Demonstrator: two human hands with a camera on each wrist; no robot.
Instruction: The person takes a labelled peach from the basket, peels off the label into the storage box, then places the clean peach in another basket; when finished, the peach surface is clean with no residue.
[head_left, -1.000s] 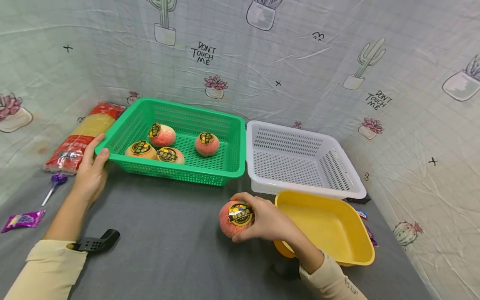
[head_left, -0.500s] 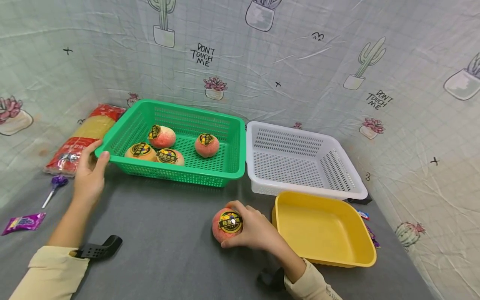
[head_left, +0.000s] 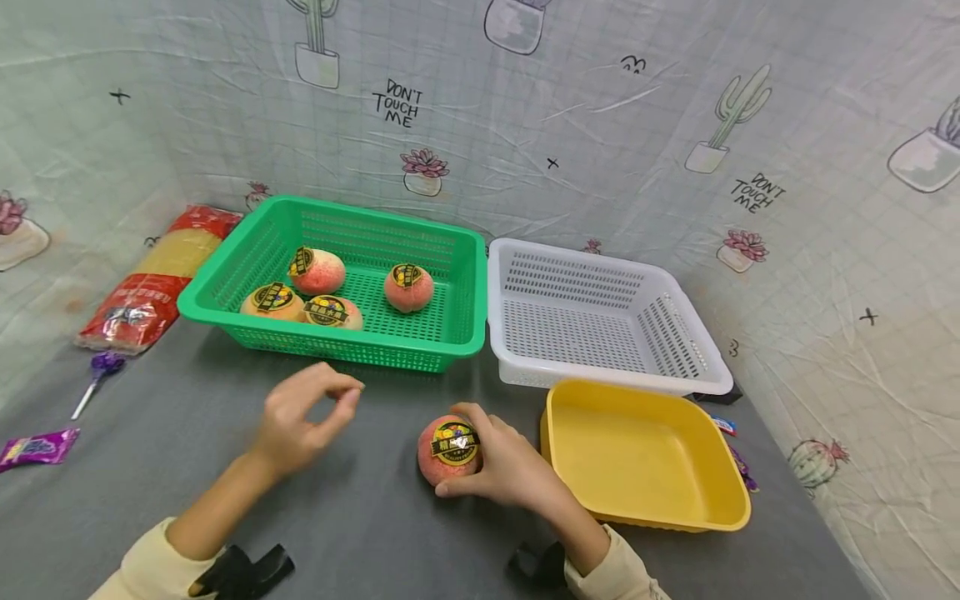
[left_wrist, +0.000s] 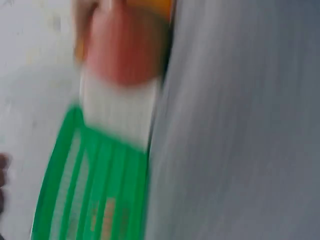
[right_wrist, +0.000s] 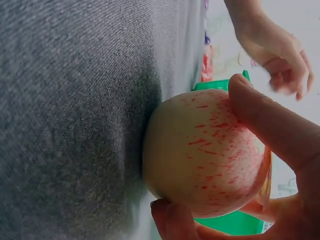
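My right hand [head_left: 506, 462] grips a pinkish peach [head_left: 442, 454] with a black-and-gold sticker, over the grey cloth in front of the baskets. In the right wrist view the peach [right_wrist: 205, 150] shows a pale, red-flecked side, with the thumb [right_wrist: 270, 115] on one side and fingertips on the other. My left hand [head_left: 303, 421] is in the air to the left of that peach, fingers loosely bent and holding nothing. Behind it stands a green basket [head_left: 352, 343] with several peaches inside, among them one peach [head_left: 408, 288] lying apart. The left wrist view is blurred.
A white basket [head_left: 592, 377] stands right of the green one. In front of it sits a yellow tub [head_left: 645, 450], close by my right hand. On the left lie a red-and-yellow bag [head_left: 157, 283], a purple lollipop [head_left: 101, 375] and a purple wrapped candy [head_left: 37, 448].
My left hand has let go of the green basket's left corner and moved right, toward the peach. My right hand has brought its peach slightly left, then almost stopped.
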